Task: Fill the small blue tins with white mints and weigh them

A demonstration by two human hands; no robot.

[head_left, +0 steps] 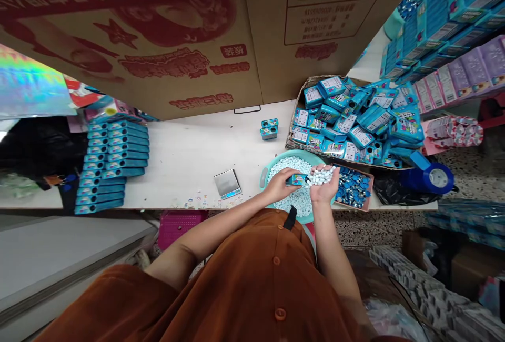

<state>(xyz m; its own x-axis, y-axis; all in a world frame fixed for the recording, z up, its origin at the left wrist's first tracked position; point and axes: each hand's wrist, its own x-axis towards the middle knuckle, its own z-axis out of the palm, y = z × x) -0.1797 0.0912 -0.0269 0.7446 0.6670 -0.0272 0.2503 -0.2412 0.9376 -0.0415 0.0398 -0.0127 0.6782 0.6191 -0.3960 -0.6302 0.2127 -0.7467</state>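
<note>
My left hand [278,186] grips a small blue printed box [295,179], its fingers wrapped round the sides. The box lies level, with one end against a heap of small white pellets [320,174]. That heap rests in my cupped right hand [326,191], palm up, close to the box. Both hands are above a turquoise basin [263,176] holding many more loose white pellets [292,163]. Just right of the basin, a shallow pink tray [370,190] holds blue and silver round pieces [353,184].
Behind the basin, an open carton [291,139] is heaped with blue boxes. Two similar boxes [269,129] stand near its left side. A small digital scale [227,183] lies on the white table [181,152]. Stacked blue boxes [114,158] stand left; a large cardboard box [189,84] blocks the back.
</note>
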